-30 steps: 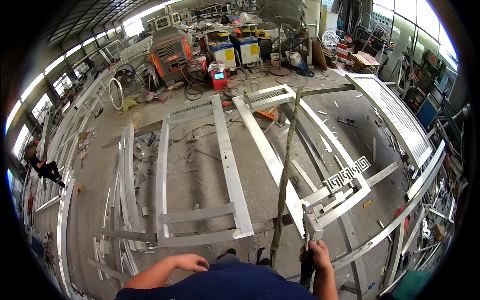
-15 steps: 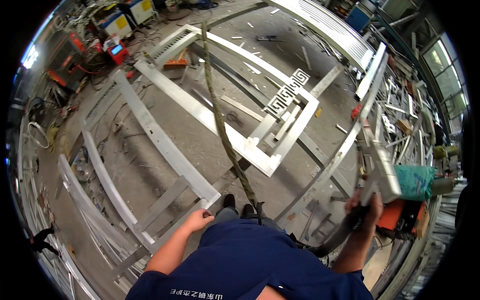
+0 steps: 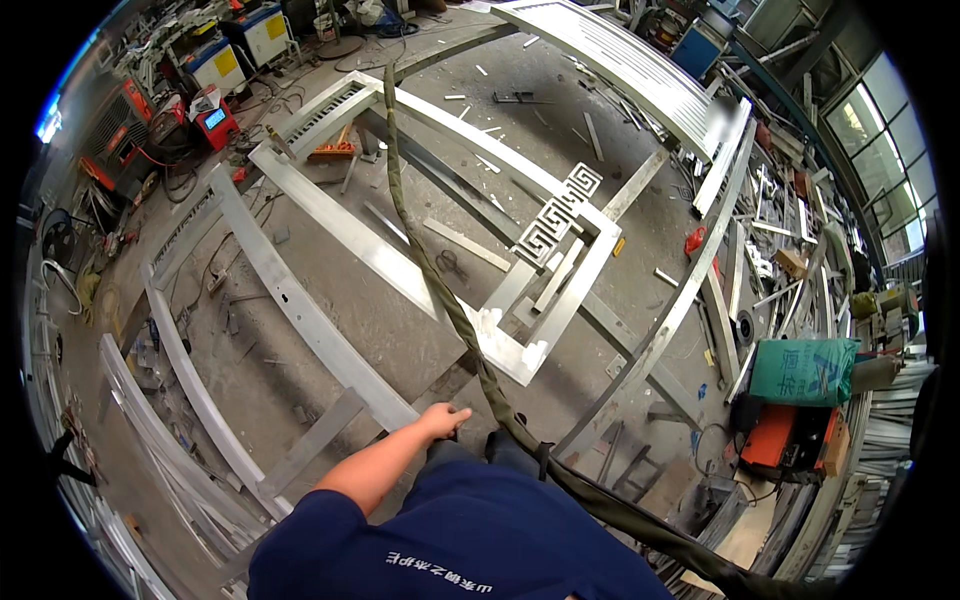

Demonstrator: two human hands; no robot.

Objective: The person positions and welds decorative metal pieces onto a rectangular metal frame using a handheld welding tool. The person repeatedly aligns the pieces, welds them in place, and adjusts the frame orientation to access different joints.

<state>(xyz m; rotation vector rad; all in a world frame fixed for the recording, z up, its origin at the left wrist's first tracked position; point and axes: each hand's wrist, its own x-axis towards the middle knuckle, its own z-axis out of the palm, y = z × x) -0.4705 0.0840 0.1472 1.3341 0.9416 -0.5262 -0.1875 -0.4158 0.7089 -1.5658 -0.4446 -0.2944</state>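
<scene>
My left hand (image 3: pixel 442 420) is curled, its thumb stretched to the right, in front of my body. Its inner side is turned away, so I cannot make out whether anything is in it. Just beyond it lies the near end of a pale metal frame bar (image 3: pixel 330 320). To its right a long olive-green sheathed hose (image 3: pixel 462 325) crosses the view, running past my body to the lower right. Beyond the hose lies a silver metal frame (image 3: pixel 585 295) with a Greek-key pattern panel (image 3: pixel 557 218) at its corner. My right hand is out of view.
A green bag (image 3: pixel 803 372) lies on an orange machine (image 3: pixel 785 440) at right. A long metal rail (image 3: pixel 680 300) runs beside metal scrap (image 3: pixel 790 240). At the far left stand a red machine with a lit screen (image 3: pixel 212 122) and a larger orange-grey machine (image 3: pixel 118 125).
My right hand, holding a pale boxy tool by a dark handle, has gone out of view. My left hand has moved right. The hose now sweeps to the lower right.
</scene>
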